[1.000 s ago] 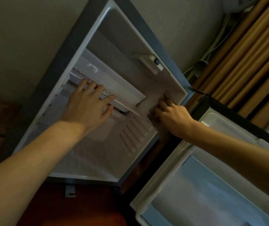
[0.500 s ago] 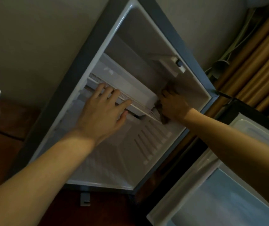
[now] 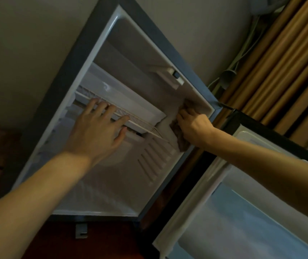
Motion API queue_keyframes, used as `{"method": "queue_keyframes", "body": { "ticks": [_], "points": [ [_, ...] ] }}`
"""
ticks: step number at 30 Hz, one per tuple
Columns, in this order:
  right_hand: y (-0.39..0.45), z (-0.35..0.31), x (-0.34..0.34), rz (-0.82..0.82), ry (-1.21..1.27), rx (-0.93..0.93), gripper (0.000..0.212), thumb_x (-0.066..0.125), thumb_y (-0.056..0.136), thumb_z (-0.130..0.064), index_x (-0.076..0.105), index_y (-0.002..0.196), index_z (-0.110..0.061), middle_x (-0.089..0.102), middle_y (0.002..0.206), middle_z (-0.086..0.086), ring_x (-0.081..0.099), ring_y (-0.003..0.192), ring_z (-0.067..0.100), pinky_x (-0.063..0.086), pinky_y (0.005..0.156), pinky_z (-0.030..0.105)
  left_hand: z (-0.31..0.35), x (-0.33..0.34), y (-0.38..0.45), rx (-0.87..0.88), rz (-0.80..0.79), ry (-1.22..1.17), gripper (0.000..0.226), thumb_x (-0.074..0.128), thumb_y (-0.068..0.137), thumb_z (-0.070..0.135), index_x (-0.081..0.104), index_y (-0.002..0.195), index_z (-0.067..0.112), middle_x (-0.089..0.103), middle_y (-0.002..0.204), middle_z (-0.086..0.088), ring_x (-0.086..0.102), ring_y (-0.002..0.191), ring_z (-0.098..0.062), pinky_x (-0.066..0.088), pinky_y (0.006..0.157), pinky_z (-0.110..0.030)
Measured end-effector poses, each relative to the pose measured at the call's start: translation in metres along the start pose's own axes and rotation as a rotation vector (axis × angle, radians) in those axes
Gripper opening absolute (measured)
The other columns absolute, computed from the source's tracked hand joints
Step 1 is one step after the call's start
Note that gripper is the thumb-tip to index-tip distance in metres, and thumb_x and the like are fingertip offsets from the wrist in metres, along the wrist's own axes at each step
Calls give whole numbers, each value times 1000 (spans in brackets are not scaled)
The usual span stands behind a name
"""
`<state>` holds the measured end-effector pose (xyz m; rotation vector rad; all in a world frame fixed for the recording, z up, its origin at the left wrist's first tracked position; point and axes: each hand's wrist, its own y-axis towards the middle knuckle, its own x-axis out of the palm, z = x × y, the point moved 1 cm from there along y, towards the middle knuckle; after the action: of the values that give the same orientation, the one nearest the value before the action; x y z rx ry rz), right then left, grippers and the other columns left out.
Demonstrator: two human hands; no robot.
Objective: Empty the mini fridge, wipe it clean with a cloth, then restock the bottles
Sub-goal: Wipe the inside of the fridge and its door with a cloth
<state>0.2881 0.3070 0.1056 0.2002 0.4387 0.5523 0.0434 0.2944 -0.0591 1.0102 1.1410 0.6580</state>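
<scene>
The mini fridge (image 3: 101, 30) stands open with a white interior and no bottles inside. My left hand (image 3: 97, 131) rests with spread fingers on the front edge of the wire shelf (image 3: 142, 126). My right hand (image 3: 194, 126) presses a brownish cloth (image 3: 182, 143) against the fridge's right inner wall, near the front rim. Part of the cloth sticks out above and below my fingers. No bottle is in view.
The fridge door (image 3: 243, 212) hangs open at the lower right, its inner liner facing up. Tan curtains (image 3: 284, 68) and a white cable (image 3: 243, 51) lie beyond the fridge's right side. A small thermostat box (image 3: 170, 75) sits on the right wall. Dark wooden floor lies below.
My right hand slid the cloth up along the right wall, then back toward the front rim. The view shifted; a bottle seen at the left edge half a second ago is out of frame.
</scene>
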Motion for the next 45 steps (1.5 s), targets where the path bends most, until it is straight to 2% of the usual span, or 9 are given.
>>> {"method": "queue_keyframes", "body": {
  "ticks": [3, 10, 16, 19, 25, 30, 37, 41, 45],
  "points": [
    [43, 1, 7, -114, 3, 25, 59, 51, 97, -26, 32, 149, -5, 30, 154, 17, 31, 140, 36, 41, 105, 47, -3, 2, 0, 11, 2, -3, 47, 43, 97, 41, 68, 131, 20, 63, 122, -18, 55, 114, -37, 32, 113, -53],
    [100, 0, 28, -70, 46, -51, 58, 59, 95, -34, 43, 143, -5, 42, 147, 18, 38, 134, 38, 28, 114, 45, -7, 7, -3, 40, 29, -14, 42, 50, 98, 38, 65, 133, 21, 62, 123, -17, 55, 117, -36, 31, 114, -53],
    [59, 4, 11, -67, 75, -14, 49, 49, 99, -30, 43, 145, -12, 41, 146, 15, 39, 134, 38, 39, 107, 48, -5, 4, -1, 39, 22, -18, 45, 47, 96, 39, 66, 132, 21, 63, 121, -16, 55, 115, -36, 31, 115, -53],
    [15, 15, 8, 51, 120, -133, 46, 40, 96, -36, 62, 126, -8, 56, 126, 20, 55, 112, 44, 53, 85, 54, -2, -1, -1, 29, 0, -13, 45, 48, 94, 38, 68, 130, 20, 63, 119, -18, 55, 112, -37, 33, 113, -54],
    [-3, 22, 5, 64, 58, -144, 33, 63, 85, -27, 67, 113, -8, 62, 116, 16, 61, 103, 40, 58, 67, 50, 1, -5, 1, 2, -49, -17, 45, 47, 93, 38, 70, 127, 20, 65, 116, -17, 56, 110, -37, 32, 113, -54],
    [42, 6, 8, 37, 45, -74, 43, 46, 101, -19, 47, 143, -9, 42, 147, 17, 38, 137, 38, 43, 100, 49, -4, 0, -1, 28, -33, -22, 45, 42, 97, 39, 68, 129, 21, 64, 122, -16, 56, 114, -36, 35, 111, -54],
    [76, -1, 14, 65, 50, -83, 41, 51, 99, -21, 53, 138, -9, 50, 139, 18, 47, 129, 39, 41, 101, 47, -8, 5, -2, 48, 18, -22, 43, 44, 100, 39, 66, 132, 21, 63, 124, -16, 55, 117, -34, 33, 112, -52],
    [52, 7, 4, 49, 38, -82, 41, 53, 99, -24, 52, 140, -19, 48, 143, 9, 49, 128, 33, 49, 94, 43, -4, 2, 0, 38, 14, -22, 46, 43, 97, 39, 70, 128, 18, 65, 120, -19, 58, 112, -38, 35, 109, -54],
    [6, 27, -8, 78, 14, -149, 23, 64, 87, -24, 74, 107, -18, 67, 110, 8, 63, 108, 36, 57, 61, 41, -1, -1, 1, 22, 11, -13, 49, 40, 94, 40, 72, 125, 18, 66, 115, -20, 59, 106, -41, 35, 106, -55]
  ]
}}
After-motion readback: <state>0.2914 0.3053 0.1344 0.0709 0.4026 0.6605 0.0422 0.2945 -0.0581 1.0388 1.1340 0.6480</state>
